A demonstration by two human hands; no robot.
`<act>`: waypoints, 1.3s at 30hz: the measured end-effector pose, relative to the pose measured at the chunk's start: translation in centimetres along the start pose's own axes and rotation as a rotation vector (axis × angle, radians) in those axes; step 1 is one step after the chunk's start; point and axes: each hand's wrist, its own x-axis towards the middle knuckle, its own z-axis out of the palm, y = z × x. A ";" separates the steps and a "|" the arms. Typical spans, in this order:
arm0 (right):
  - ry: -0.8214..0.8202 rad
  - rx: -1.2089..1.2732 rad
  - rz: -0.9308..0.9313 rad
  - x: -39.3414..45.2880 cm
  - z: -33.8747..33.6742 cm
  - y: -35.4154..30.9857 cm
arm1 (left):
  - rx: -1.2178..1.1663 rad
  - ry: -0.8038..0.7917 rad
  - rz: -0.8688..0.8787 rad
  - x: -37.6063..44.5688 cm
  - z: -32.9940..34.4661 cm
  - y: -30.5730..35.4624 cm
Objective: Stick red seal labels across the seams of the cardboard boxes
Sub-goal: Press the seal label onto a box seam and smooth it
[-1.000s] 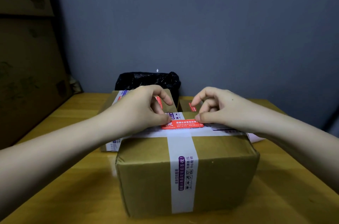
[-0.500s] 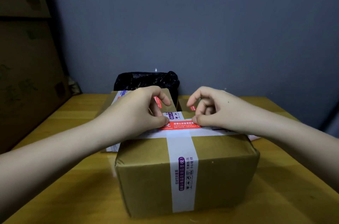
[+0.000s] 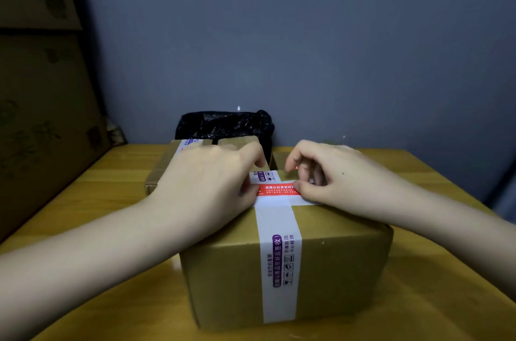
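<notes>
Cardboard box (image 3: 335, 262) on a wooden counter (image 3: 83, 201). Left hand (image 3: 206, 187) at nine o'clock and right hand (image 3: 332, 175) at three pinch a red seal label (image 3: 277, 190) on top, fingers curled.

Two bare forearms, no sleeves, seemingly no rings (small mole on right hand (image 3: 342, 173))

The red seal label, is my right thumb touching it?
Touching. The head view shows the right hand with its thumb tip pressed on the right end of the red seal label, on top of the cardboard box.
</notes>
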 end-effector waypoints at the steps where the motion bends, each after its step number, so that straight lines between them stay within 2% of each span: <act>1: 0.007 -0.067 -0.009 -0.1 0.0 -0.2 | 0.031 0.013 0.008 0.0 0.0 0.0; 4: 0.036 -0.207 0.004 -0.6 -0.1 -0.7 | 0.091 -0.024 -0.006 -0.1 -0.4 0.4; 7: 0.108 -0.337 0.030 -1.3 -0.4 -0.7 | 0.038 -0.001 -0.008 -0.6 -0.7 -0.1; 10: 0.190 -0.272 -0.006 -2.6 -0.6 -1.0 | -0.092 -0.034 0.023 -1.8 -1.4 -0.1; 13: 0.061 -0.189 -0.120 -3.9 -0.1 -2.0 | -0.231 -0.211 0.091 -3.2 -2.0 0.8; 17: -0.215 -0.215 -0.103 -4.6 0.9 -1.9 | -0.148 -0.450 0.157 -3.6 -1.2 1.1; 23: -0.290 -0.268 -0.067 -4.6 1.0 -2.0 | -0.251 -0.535 0.108 -2.7 -0.9 0.4; 27: -0.246 -0.265 0.037 -5.0 0.5 -2.1 | -0.207 -0.522 0.054 -3.5 -1.1 -0.3; 32: -0.138 -0.296 0.147 -5.6 0.3 -2.0 | -0.175 -0.396 -0.032 -4.3 -1.3 -0.9; 35: -0.126 -0.256 0.053 -5.3 0.4 -2.0 | -0.230 -0.364 0.022 -3.9 -1.4 -0.2; 39: -0.270 -0.297 -0.103 -5.6 0.5 -1.5 | -0.176 -0.382 0.208 -4.3 -0.9 0.3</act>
